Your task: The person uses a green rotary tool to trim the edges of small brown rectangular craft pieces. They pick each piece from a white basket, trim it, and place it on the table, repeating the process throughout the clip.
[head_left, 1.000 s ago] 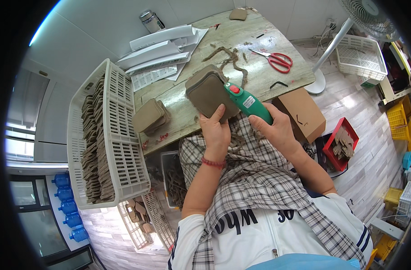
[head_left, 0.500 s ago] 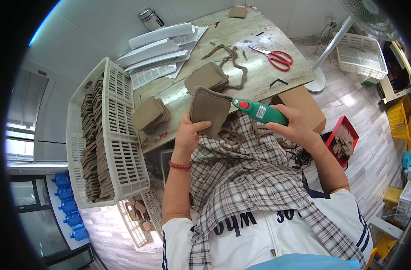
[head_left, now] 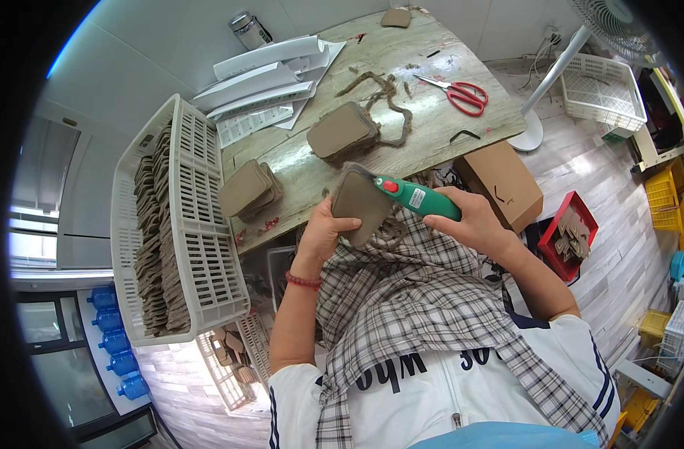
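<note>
Over my lap, my left hand (head_left: 324,230) grips a brown rounded-square fabric pad (head_left: 363,203) by its lower left edge, thumb on its face. Closed round a green handheld electric trimmer (head_left: 424,200) with a red button is my right hand (head_left: 473,223). The trimmer's head meets the pad's upper right edge, so its tip is hard to make out. Fuzzy brown trimmings (head_left: 389,233) hang below the pad on my checked apron (head_left: 402,288). Beyond it, a stack of similar pads (head_left: 343,129) lies on the table (head_left: 297,166), with another stack (head_left: 248,188) to the left.
A white plastic crate (head_left: 207,247) packed with pads stands left of the table. Red-handled scissors (head_left: 465,97), a loose fuzzy strip (head_left: 391,97) and paper sheets (head_left: 263,82) lie on the tabletop. At right are a cardboard box (head_left: 510,183), a red box (head_left: 570,238) and a fan (head_left: 533,131).
The pad has tilted and shifted slightly right and toward me. My right hand has brought the trimmer left and a little nearer, still along the pad's edge.
</note>
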A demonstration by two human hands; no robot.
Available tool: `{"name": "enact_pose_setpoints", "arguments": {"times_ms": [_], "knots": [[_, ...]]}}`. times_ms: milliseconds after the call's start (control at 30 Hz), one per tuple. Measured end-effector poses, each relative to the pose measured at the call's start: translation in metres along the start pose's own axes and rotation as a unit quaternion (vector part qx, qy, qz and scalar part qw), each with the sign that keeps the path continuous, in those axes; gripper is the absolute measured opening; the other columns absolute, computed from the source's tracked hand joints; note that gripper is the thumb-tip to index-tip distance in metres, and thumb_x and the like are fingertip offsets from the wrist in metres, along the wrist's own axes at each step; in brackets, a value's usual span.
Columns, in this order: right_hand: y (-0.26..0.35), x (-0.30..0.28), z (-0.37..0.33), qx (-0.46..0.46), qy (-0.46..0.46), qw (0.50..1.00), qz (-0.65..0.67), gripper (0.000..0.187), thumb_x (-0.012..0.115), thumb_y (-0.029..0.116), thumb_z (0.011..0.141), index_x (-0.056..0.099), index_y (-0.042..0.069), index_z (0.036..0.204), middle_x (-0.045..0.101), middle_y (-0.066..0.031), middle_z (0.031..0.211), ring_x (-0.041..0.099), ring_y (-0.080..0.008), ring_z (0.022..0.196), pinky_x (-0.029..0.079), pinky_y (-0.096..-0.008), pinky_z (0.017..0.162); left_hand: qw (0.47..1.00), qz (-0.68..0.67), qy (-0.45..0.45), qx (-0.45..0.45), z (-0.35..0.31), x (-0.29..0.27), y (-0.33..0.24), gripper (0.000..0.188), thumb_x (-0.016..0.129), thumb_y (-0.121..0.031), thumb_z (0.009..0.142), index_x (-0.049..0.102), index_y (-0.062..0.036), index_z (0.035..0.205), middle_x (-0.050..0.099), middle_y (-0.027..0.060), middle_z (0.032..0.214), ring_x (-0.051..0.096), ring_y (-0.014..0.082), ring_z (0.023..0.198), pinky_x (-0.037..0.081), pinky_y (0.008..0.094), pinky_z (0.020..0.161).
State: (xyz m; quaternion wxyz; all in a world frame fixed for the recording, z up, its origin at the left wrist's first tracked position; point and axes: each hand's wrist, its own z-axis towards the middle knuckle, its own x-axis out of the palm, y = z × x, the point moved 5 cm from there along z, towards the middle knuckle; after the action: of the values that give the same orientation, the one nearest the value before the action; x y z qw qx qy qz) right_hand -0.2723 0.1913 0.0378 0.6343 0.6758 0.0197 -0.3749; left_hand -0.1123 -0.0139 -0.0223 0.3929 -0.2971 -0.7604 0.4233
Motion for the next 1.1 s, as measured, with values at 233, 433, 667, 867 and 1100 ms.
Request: {"name": "enact_pose_setpoints", "arguments": {"times_ms": [233, 433, 667, 867, 1100], "knots": [[-0.002, 0.008, 0.009, 0.046, 0.027, 0.998, 0.044, 0.046, 0.074, 0.036, 0.081, 0.063, 0.001, 0.109, 0.067, -0.0109, 0.077, 0.067, -0.0188, 0.067, 0.052, -0.0308, 0.065, 0.998, 0.042, 0.018, -0.054, -0.004, 0.002, 0.0, 0.059, 0.063, 0.013, 0.072, 0.05, 0.0023, 0.128, 0.064, 0.0106, 0.113, 0.062, 0.0193, 0.102, 0.05, 0.0316, 0.09], [-0.004, 0.001, 0.007, 0.085, 0.081, 0.99, 0.078, 0.046, 0.073, 0.036, 0.082, 0.063, 0.0, 0.109, 0.067, -0.0085, 0.077, 0.065, -0.0136, 0.069, 0.051, -0.029, 0.066, 0.985, 0.166, 0.013, -0.041, -0.006, -0.026, -0.024, 0.046, 0.068, 0.008, 0.071, 0.056, -0.0025, 0.115, 0.063, 0.0037, 0.101, 0.059, 0.0133, 0.093, 0.048, 0.0273, 0.086], [-0.007, 0.003, 0.002, 0.101, 0.1, 0.985, 0.1, 0.046, 0.073, 0.034, 0.082, 0.063, -0.001, 0.11, 0.067, -0.0094, 0.081, 0.064, -0.0135, 0.073, 0.051, -0.0289, 0.069, 0.986, 0.037, -0.116, 0.118, -0.016, -0.043, -0.041, 0.023, 0.074, 0.001, 0.076, 0.065, -0.0008, 0.097, 0.07, 0.007, 0.089, 0.066, 0.0135, 0.077, 0.055, 0.0267, 0.071], [-0.009, 0.01, 0.004, 0.064, 0.112, 0.987, 0.096, 0.043, 0.072, 0.029, 0.084, 0.061, 0.0, 0.115, 0.064, -0.0052, 0.081, 0.059, -0.0108, 0.07, 0.048, -0.0272, 0.066, 0.988, -0.02, -0.118, 0.095, -0.021, -0.05, -0.032, 0.021, 0.073, 0.001, 0.077, 0.067, 0.0022, 0.097, 0.071, 0.0091, 0.089, 0.067, 0.0151, 0.076, 0.055, 0.0278, 0.072], [-0.005, 0.004, 0.003, 0.002, 0.117, 0.993, 0.016, 0.046, 0.074, 0.028, 0.081, 0.06, 0.0, 0.115, 0.065, -0.012, 0.088, 0.062, -0.0186, 0.078, 0.05, -0.0311, 0.072, 0.989, 0.074, -0.096, 0.084, -0.021, -0.035, -0.044, 0.02, 0.073, 0.002, 0.077, 0.068, 0.003, 0.096, 0.071, 0.0093, 0.087, 0.068, 0.0144, 0.073, 0.056, 0.0272, 0.069]]}}
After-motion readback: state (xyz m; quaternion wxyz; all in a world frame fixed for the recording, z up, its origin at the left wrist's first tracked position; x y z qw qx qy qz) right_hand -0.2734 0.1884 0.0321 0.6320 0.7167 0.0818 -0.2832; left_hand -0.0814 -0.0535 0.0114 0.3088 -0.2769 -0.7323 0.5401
